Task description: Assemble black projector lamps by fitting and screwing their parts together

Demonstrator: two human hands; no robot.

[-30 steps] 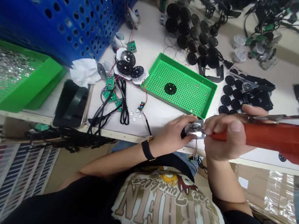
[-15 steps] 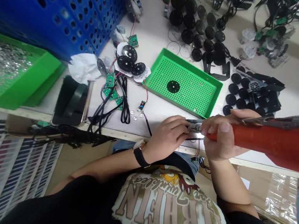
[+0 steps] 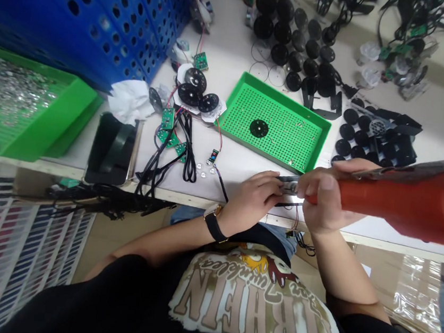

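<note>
My right hand (image 3: 325, 197) is wrapped round the front end of a large orange power screwdriver (image 3: 398, 200), whose body runs off to the right. Its tip meets a small part with black edges and a bright middle (image 3: 289, 190) at the table's front edge. My left hand (image 3: 254, 197), wearing a black watch strap, grips that part from the left; the fingers hide much of it. Thin red wires (image 3: 297, 218) hang below the part. Just behind the hands lies a green perforated tray (image 3: 240, 96) with a black disc (image 3: 259, 128) and several loose screws in it.
Left of the tray are black discs on white pieces (image 3: 190, 94), green circuit boards (image 3: 168, 118), black cables (image 3: 191, 157) and a phone (image 3: 112, 148). A green bin (image 3: 63, 116) of small metal parts stands beside a blue crate (image 3: 115, 10). Black round parts (image 3: 281, 31) cover the back.
The view has shifted slightly, so items on the left appear a little further right. Both hands keep their hold, and the screwdriver's body appears slightly higher in view.
</note>
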